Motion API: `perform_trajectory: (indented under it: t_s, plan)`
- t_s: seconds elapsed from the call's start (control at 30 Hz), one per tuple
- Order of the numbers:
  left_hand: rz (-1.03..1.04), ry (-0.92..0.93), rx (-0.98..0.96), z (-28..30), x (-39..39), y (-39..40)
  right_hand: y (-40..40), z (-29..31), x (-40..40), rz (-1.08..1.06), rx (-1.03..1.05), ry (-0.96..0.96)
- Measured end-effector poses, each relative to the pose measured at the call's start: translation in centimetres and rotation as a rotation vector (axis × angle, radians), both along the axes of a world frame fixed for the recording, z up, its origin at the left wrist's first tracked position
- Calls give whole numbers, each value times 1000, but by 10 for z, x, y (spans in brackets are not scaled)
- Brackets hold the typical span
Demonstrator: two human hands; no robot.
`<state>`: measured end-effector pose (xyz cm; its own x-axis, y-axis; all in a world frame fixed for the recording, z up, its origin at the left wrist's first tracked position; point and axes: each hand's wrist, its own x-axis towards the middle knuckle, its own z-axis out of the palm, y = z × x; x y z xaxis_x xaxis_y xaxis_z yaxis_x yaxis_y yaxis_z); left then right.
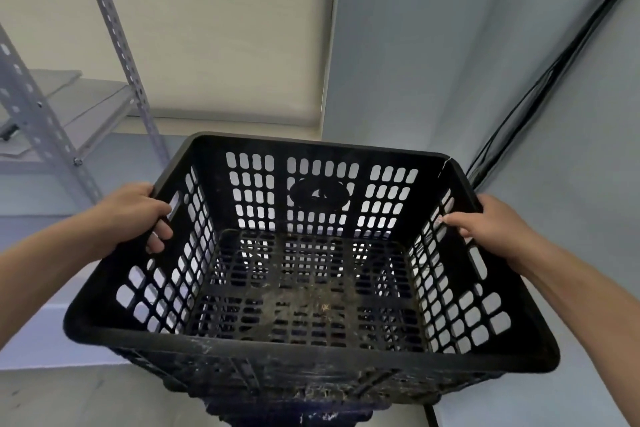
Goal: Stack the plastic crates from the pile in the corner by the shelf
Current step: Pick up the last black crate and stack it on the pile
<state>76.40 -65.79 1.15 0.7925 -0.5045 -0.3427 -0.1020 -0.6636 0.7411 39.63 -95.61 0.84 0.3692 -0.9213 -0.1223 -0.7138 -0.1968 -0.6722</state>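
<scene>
Black crate (311,350) between shelf (52,121) (left) and cables (519,107)

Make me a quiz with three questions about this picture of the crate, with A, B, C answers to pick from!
1. Where is the metal shelf?
A. Left of the crate
B. Right of the crate
C. Inside the crate

2. What colour is the crate?
A. Red
B. Black
C. Yellow

3. How is the crate being held?
A. By one hand only
B. By nobody
C. By both hands, one on each side

Answers:
1 A, the shelf's holed posts stand at the left edge.
2 B, its slotted walls and floor are black.
3 C, the left hand grips the left rim and the right hand grips the right rim.
</scene>
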Motion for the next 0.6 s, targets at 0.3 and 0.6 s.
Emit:
perform_trajectory:
  t_s: [0.3,0.6]
  plan:
    - [28,17,-24,-1,-1,17,-4,-6,23,-92,-64,-44]
    - [28,25,17,-2,-8,31,1,-3,25,6,-148,92]
